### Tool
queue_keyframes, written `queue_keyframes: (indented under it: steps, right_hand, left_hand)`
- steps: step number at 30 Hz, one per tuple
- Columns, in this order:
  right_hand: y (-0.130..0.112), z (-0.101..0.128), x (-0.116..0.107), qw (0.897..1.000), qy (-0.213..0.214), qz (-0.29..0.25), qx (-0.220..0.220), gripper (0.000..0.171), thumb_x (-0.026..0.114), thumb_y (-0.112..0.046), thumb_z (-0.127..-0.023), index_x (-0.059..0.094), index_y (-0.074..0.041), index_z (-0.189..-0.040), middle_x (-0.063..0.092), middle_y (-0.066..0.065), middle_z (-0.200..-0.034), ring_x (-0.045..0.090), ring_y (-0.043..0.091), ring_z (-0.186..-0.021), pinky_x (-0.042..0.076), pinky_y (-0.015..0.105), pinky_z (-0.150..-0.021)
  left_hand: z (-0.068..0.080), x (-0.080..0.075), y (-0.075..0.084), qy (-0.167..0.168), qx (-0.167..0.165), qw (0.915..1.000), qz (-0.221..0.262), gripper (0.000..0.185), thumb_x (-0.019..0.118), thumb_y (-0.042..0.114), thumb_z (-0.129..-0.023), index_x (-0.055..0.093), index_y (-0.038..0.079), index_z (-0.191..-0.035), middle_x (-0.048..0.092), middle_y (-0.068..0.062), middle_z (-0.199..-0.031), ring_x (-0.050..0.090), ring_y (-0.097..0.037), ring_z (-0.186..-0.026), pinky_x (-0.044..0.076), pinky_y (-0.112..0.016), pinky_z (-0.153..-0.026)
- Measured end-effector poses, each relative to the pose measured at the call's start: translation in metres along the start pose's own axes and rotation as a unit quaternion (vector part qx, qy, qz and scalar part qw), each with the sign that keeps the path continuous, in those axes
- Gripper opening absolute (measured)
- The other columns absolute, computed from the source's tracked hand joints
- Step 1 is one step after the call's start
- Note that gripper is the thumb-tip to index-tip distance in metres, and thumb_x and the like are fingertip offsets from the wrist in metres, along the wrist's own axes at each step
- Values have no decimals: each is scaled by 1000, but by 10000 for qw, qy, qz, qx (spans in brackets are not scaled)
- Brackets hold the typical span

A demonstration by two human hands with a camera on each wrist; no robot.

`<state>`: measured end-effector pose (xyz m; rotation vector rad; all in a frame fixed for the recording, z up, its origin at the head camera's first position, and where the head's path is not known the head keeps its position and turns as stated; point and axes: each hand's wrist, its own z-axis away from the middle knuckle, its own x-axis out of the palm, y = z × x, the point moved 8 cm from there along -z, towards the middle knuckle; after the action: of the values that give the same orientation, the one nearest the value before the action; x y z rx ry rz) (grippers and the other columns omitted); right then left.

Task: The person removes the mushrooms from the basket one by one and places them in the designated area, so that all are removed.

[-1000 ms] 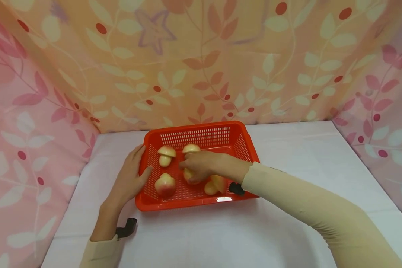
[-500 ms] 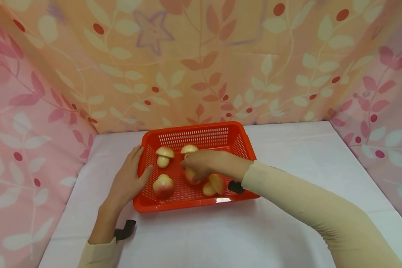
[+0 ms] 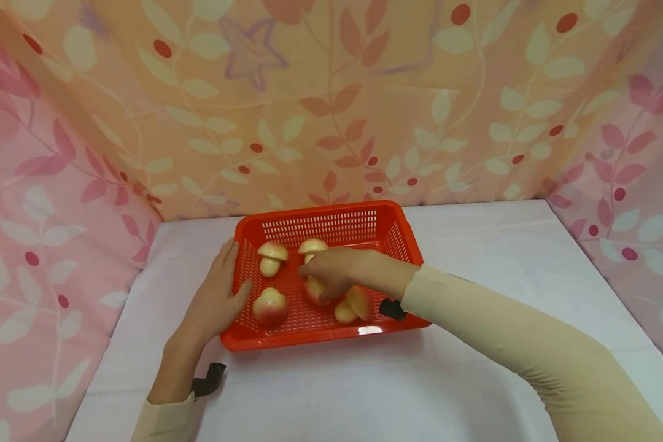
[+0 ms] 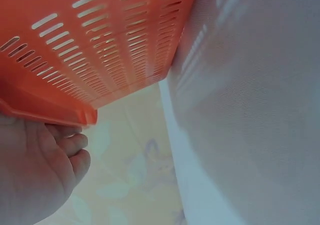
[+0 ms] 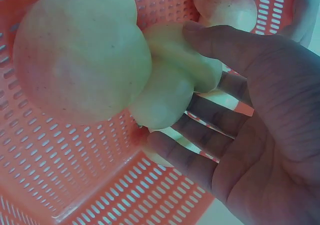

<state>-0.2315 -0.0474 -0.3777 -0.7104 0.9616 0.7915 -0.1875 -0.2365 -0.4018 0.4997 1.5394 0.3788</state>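
In the head view, my right hand (image 3: 334,270) reaches into a red plastic basket (image 3: 320,334) and holds a toy mushroom (image 3: 316,291) low near its middle. The right wrist view shows the thumb on this mushroom's cap (image 5: 170,45) and the fingers around its far side, beside the stem. My left hand (image 3: 215,301) lies along the basket's left rim, its fingers outside and its thumb reaching over the edge. Other cream-and-pink mushrooms lie around the right hand: one at back left (image 3: 272,258), one at front left (image 3: 271,308), one at front right (image 3: 353,305).
Another mushroom (image 3: 312,247) lies behind the right hand, partly covered by it. The basket stands on a white-covered table (image 3: 331,393), close to a floral curtain (image 3: 331,123). Black curved pieces show at the left wrist (image 3: 210,379) and the right wrist (image 3: 392,309).
The basket and the hands keep nearly the same places. The whole view shifts slightly, and the right hand stays on the mushroom.
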Motion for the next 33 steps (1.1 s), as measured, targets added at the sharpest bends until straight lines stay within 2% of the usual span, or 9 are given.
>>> queue_keyframes:
  steps: [5,9,17,22,27,33]
  right_hand:
    - [4,7,2,9999,103,-1,-5,31,75,-28,-95,65,-20,-123,70,-3,-96,61,19,-85,57,37,-86]
    - [12,18,-1,9995,226,-201,102,30,73,-27,-95,66,-22,-124,69,-3,-93,63,20,-84,56,36,-85]
    - [20,35,-16,9964,769,-348,-118,44,75,-24,-92,65,-15,-134,73,5,-105,66,24,-97,57,41,-94]
    - [22,46,-21,9928,1094,-383,-290,41,74,-22,-93,66,-13,-132,73,5,-111,68,24,-103,57,41,-98]
    - [24,54,-22,9888,1387,-358,-411,48,74,-23,-94,64,-11,-139,72,5,-118,68,24,-109,57,42,-102]
    - [27,58,-20,9882,1446,-348,-364,53,74,-27,-95,62,-10,-144,71,5,-116,66,22,-103,58,41,-99]
  left_hand:
    - [-3,3,4,47,86,9999,-94,82,53,22,-102,11,3,-170,10,-20,-178,11,-44,-165,20,-68,-130]
    - [-5,2,8,118,96,9997,-209,81,55,19,-99,17,0,-168,16,-22,-176,16,-43,-165,23,-66,-129]
    - [-3,-7,15,379,95,9989,-275,79,58,13,-93,27,-9,-162,28,-27,-170,29,-45,-158,32,-66,-126]
    - [-3,-6,13,586,166,9978,-243,74,54,10,-96,28,-9,-162,28,-27,-171,27,-46,-160,27,-65,-128]
    - [-3,-4,13,637,174,9975,-262,68,50,11,-102,28,-6,-164,26,-26,-173,21,-46,-163,21,-63,-131]
    - [-3,-8,15,618,124,9976,-276,65,47,11,-104,28,-5,-164,24,-24,-174,19,-43,-164,19,-61,-132]
